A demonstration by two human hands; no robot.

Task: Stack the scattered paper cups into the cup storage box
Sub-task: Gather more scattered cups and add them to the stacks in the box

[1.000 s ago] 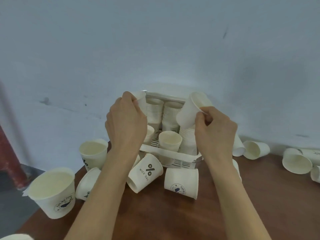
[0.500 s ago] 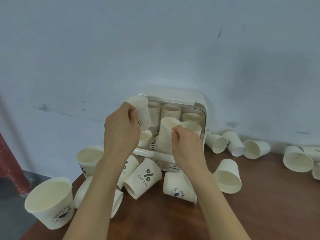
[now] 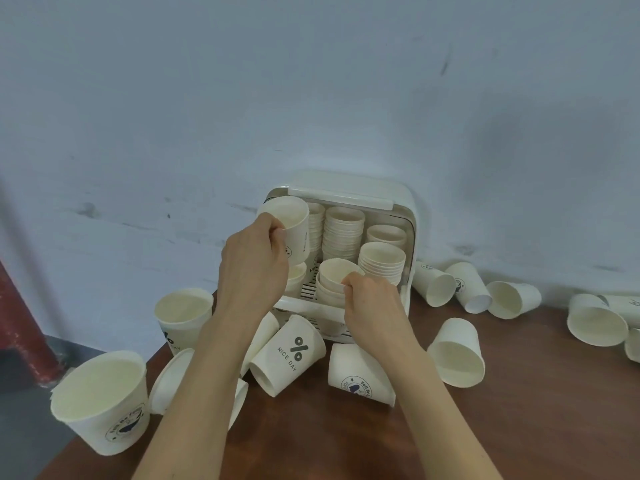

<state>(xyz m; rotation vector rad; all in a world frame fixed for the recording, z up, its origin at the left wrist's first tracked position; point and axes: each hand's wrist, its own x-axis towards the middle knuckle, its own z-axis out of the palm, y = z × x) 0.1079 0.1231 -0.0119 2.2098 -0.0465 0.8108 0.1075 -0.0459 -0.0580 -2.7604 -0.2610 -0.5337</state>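
I see right hand [image 3: 372,303] has pushed its cup [image 3: 337,277] lower onto the box [image 3: 410,237] stack, still pinching; left hand [image 3: 254,265] grips another cup [image 3: 289,226]; loose cups [image 3: 289,355] crowd the table [image 3: 519,427].

Left hand [image 3: 254,261] gripping a paper cup [image 3: 289,225] over the storage box [image 3: 408,216], right hand [image 3: 372,299] pinching a cup's rim [image 3: 337,271] on the near stack.

white cups [image 3: 289,355] lie scattered beside the cup-filled storage box [image 3: 408,216].

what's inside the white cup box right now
Inside the cup box stand several stacks of paper cups. The right hand presses a cup onto the front stack. The left hand hides the box's left side.
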